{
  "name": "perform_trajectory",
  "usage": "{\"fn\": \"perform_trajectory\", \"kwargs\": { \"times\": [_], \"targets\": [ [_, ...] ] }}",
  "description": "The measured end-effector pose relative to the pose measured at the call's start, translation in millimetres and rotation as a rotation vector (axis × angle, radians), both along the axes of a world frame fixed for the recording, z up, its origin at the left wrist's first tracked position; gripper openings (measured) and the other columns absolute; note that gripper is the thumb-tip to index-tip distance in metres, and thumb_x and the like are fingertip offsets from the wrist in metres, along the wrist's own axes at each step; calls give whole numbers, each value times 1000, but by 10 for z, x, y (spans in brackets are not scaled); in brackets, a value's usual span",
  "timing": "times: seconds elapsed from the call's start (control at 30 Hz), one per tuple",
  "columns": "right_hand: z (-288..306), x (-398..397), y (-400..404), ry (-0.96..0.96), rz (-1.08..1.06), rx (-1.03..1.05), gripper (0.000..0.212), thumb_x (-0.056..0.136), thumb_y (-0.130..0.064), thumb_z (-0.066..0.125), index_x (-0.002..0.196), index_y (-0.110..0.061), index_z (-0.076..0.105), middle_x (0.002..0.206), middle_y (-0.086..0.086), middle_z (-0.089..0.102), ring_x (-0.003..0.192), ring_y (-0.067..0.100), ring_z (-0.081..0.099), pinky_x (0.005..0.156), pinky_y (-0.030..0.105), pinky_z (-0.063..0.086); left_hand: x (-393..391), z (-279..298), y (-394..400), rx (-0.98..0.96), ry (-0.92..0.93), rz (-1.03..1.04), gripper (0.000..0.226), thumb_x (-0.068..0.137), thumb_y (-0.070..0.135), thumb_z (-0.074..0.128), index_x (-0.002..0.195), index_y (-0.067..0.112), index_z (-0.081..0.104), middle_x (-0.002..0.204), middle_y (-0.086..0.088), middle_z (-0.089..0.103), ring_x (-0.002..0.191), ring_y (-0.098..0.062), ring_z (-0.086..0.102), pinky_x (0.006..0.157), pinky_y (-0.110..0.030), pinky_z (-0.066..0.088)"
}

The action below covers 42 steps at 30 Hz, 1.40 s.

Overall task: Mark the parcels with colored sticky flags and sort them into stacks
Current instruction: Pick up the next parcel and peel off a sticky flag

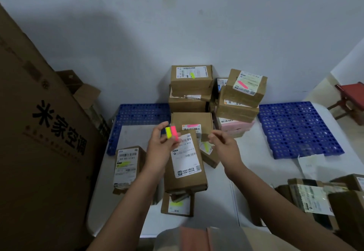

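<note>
Head view: the left hand [160, 144] is raised over the table [256, 152], fingers curled round a pad of sticky flags [171, 132] showing yellow and pink. The right hand [224, 144] hovers beside it, fingers loosely curled, holding nothing visible. A labelled parcel [185, 164] lies below them; flagged parcel stacks [214, 93] stand behind.

Brown parcels [185, 172] bear white labels [186, 156]; flags [171, 132] are yellow and pink; one box [236, 125] is pink; perforated pallets [297, 128] are blue.
</note>
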State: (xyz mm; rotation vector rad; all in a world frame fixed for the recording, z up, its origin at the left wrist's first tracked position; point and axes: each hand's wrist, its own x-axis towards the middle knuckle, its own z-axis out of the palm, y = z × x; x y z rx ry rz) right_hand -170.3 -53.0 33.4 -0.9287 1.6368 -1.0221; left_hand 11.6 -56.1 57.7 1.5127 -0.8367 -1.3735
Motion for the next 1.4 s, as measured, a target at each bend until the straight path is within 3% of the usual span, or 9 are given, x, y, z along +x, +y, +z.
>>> {"fn": "perform_trajectory", "kwargs": {
  "times": [0.07, 0.27, 0.5, 0.7, 0.9, 1.13, 1.2, 1.3, 1.4],
  "targets": [
    [68, 4, -35, -19, 32, -38, 14, 95, -26, 60, 107, -23, 67, 105, -6, 69, 101, 13, 63, 84, 25, 51, -154, 24, 27, 42, 49, -88, 52, 88, 9, 68, 129, 34, 48, 110, -2, 70, 95, -18, 72, 81, -33, 60],
    [174, 39, 3, -146, 146, -39, 14, 95, -20, 62, 103, -14, 71, 93, -1, 70, 78, 0, 63, 59, 7, 46, -342, 10, 71, 79, 85, -309, 29, 90, 7, 68, 116, 14, 59, 107, -9, 73, 94, -18, 73, 84, -26, 57],
    [207, 36, -21, -217, 69, -33, 12, 94, -17, 62, 97, -9, 70, 84, 3, 67, 74, 7, 58, 58, 11, 47, -295, -34, -16, 42, 60, -218, 12, 88, 7, 70, 95, 0, 63, 91, -16, 73, 79, -21, 72, 81, -30, 59],
    [211, 102, -18, -277, 112, -50, 13, 95, -17, 62, 92, -8, 71, 69, -2, 64, 62, 1, 58, 58, 13, 47, -253, -22, -58, 2, 48, -306, 12, 92, 9, 65, 93, -1, 70, 80, -12, 74, 73, -16, 71, 70, -22, 58],
    [214, 95, -2, -276, 138, -75, 13, 95, -13, 61, 95, -4, 70, 62, -8, 62, 56, -2, 55, 56, 12, 46, -218, 17, -82, -32, -65, -403, 25, 99, 16, 55, 99, -2, 70, 88, -16, 75, 77, -18, 73, 71, -23, 58],
    [198, 69, -6, -45, 147, -77, 10, 94, -18, 63, 92, -25, 69, 77, -7, 67, 61, -4, 56, 56, 11, 45, -166, 74, -113, -50, -219, -324, 20, 100, 16, 52, 93, 5, 68, 88, -9, 73, 66, -15, 70, 62, -21, 57],
    [169, 28, -20, -20, 99, -61, 9, 94, -19, 62, 90, -25, 68, 81, -5, 68, 71, 1, 61, 61, 15, 50, -33, 121, -136, -28, -281, -314, 20, 99, 19, 54, 95, 6, 68, 88, -5, 73, 65, -13, 67, 61, -20, 55],
    [106, -24, -45, 19, 58, -2, 7, 93, -23, 63, 91, -25, 69, 91, 3, 71, 92, 23, 67, 83, 40, 56, 200, 171, -147, 132, -320, -614, 17, 97, 19, 59, 94, 7, 70, 86, -5, 74, 63, -9, 61, 57, -18, 50],
    [62, -16, -43, 38, 90, 53, 9, 94, -23, 60, 93, -19, 68, 94, 8, 69, 93, 26, 65, 81, 38, 54, 272, 124, -134, 278, -444, -849, 14, 93, 20, 65, 91, 9, 73, 81, -3, 74, 58, -4, 59, 56, -16, 47]
  ]
}}
